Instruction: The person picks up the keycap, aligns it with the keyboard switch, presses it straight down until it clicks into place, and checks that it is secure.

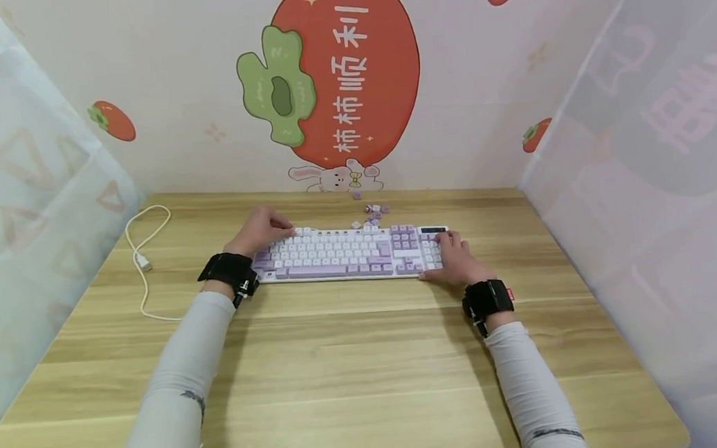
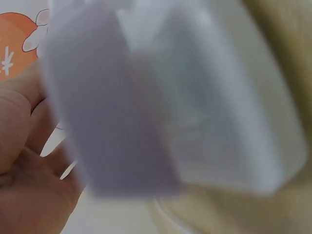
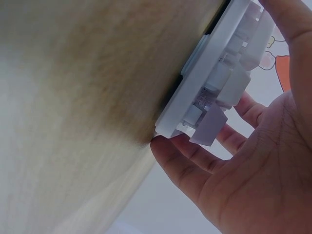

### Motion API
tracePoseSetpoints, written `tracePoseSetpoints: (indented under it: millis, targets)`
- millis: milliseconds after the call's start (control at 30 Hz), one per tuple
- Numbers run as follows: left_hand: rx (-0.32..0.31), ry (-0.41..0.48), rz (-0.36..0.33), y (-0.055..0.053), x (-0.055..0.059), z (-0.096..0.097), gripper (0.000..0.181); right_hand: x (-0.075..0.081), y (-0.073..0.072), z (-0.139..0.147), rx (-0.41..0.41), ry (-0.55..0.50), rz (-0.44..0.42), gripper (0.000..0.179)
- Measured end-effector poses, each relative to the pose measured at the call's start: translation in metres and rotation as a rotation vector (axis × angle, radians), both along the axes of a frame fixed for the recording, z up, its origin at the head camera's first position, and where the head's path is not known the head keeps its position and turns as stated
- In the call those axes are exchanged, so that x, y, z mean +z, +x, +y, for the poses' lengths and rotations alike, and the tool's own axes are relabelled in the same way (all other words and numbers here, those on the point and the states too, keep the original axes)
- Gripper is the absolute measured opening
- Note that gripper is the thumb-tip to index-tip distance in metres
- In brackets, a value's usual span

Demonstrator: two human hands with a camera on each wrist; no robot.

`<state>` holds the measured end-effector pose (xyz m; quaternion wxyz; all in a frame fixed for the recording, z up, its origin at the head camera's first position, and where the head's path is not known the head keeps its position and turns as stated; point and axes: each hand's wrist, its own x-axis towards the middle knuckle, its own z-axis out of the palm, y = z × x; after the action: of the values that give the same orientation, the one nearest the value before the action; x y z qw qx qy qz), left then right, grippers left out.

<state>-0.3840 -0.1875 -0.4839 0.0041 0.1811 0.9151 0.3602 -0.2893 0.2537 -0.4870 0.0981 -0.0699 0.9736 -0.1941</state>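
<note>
A white and lilac keyboard [image 1: 329, 254] lies crosswise on the wooden table, several top-row spots showing no keycap. At its upper left, my left hand [image 1: 262, 229] has thumb and finger drawn together on a white keycap at the top row. In the left wrist view, the keyboard's near corner [image 2: 234, 122] is large and blurred, hiding those fingertips. My right hand [image 1: 457, 259] grips the right end, thumb at the front edge, fingers over the number pad. In the right wrist view, the keyboard's edge [image 3: 180, 114] sits between thumb and fingers, beside tilted-looking lilac keys [image 3: 209, 125].
Several loose lilac and white keycaps [image 1: 375, 212] lie behind the keyboard. A white cable [image 1: 141, 288] with a USB plug [image 1: 143, 262] loops at the left of the table [image 1: 356, 370]. Printed cloth walls [image 1: 460, 71] stand behind and on both sides.
</note>
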Motion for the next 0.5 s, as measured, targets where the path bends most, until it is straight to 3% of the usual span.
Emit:
tracePoseSetpoints:
  millis: [167,367,500]
  targets:
    - [-0.046,-0.066,-0.029,0.0015,0.0046,-0.0035,0.024,-0.0019,-0.0004,0.0,0.003,-0.002,0.001,0.098]
    - [-0.004,-0.014,-0.064,0.0022,0.0043,-0.0052,0.026,-0.0016,-0.002,-0.0011,-0.002,0.005,-0.016,0.099]
    - [0.025,-0.03,-0.038,0.0043,0.0049,-0.0037,0.023,-0.0015,-0.0022,-0.0018,-0.002,0.011,-0.024,0.099]
